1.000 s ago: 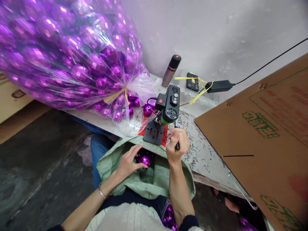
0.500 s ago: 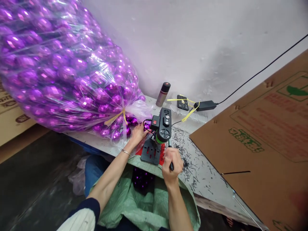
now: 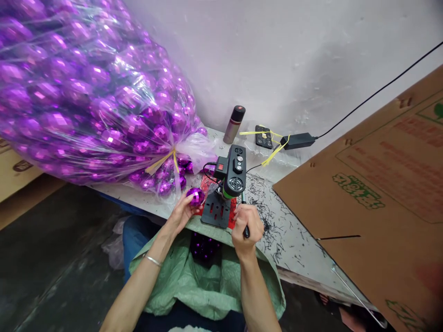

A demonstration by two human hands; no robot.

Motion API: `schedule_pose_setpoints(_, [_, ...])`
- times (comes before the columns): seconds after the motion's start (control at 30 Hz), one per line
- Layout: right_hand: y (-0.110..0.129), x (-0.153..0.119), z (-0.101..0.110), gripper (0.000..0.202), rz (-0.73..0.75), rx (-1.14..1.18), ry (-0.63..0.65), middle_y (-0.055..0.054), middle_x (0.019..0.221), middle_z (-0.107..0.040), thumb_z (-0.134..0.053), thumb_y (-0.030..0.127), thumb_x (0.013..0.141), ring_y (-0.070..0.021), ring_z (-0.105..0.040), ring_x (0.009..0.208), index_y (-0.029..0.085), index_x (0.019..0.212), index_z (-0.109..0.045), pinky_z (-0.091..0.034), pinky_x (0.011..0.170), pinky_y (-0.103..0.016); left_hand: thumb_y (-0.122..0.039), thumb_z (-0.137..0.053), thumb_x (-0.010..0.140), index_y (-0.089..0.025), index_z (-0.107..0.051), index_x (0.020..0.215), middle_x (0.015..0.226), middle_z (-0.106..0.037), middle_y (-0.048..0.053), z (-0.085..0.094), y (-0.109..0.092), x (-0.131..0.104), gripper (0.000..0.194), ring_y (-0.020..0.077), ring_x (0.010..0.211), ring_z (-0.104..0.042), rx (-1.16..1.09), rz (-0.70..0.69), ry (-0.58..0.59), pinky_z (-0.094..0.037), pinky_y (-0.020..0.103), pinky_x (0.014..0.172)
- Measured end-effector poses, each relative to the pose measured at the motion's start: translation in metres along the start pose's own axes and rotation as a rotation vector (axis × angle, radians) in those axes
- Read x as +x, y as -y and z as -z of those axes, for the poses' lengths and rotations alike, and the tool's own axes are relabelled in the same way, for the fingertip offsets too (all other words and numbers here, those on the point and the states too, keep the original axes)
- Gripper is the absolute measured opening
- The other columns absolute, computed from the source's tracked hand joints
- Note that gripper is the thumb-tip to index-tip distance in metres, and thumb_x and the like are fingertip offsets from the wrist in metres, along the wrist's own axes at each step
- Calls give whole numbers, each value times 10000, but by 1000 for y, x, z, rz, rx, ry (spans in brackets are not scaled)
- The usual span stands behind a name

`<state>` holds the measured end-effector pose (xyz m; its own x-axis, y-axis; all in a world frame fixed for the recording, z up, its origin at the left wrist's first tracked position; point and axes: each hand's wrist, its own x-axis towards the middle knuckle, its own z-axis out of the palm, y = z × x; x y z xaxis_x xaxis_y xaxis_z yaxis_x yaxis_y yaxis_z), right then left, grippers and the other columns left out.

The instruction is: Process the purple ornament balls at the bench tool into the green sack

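Between the fingers of my left hand is a shiny purple faceted bauble, held just left of a small black bench machine. My right hand is wrapped round the black-gripped lever on the machine's right side. The machine stands on a slotted dark base plate over a red sheet at the table's near edge. Below it a green woven sack gapes, with dark purple baubles inside.
A big clear bag of purple baubles, tied with yellow ribbon, fills the left. Behind the machine stand a spray can and a black power adapter. Black scraps litter the white table. A cardboard box leans at right.
My left hand has come back toward me from the loose baubles by the bag's neck, now with one bauble in its fingers. My right hand stays on the lever.
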<state>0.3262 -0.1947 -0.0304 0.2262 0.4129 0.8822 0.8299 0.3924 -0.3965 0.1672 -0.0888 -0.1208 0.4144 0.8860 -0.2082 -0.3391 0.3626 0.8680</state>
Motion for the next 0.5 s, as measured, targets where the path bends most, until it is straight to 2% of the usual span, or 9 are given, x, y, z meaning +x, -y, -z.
schedule_pose_setpoints(0.1, [1,4,1,272,-32,6,14,12,649,-547,-461,83,947,-128,-554,630,218,714,-495,-421,589,-271,-498,-668,830,-178,-611,1110,989,-741,88,-7,10,-9,429,152,722,-685,-44,79,12,-556,267,606])
schedule_pose_setpoints(0.23, [3,13,3,274,-84,12,18,8,667,-545,-468,98,956,-125,-555,647,215,710,-495,-411,596,-272,-545,-723,797,-167,-624,1141,948,-739,81,-18,20,-7,521,135,672,-672,-5,93,3,-539,248,580])
schedule_pose_setpoints(0.37, [4,15,3,274,-92,11,12,7,663,-546,-471,109,960,-123,-547,633,214,708,-498,-403,592,-273,-549,-781,740,-174,-571,1285,984,-740,73,-28,28,1,694,155,686,-687,218,4,-6,-531,259,577])
schedule_pose_setpoints(0.5, [3,11,4,259,-67,-5,26,0,657,-563,-468,116,959,-129,-552,626,213,723,-514,-410,583,-274,-515,-793,745,-199,-578,1286,1026,-743,62,-34,31,5,662,210,823,-713,572,-164,-2,-574,332,732])
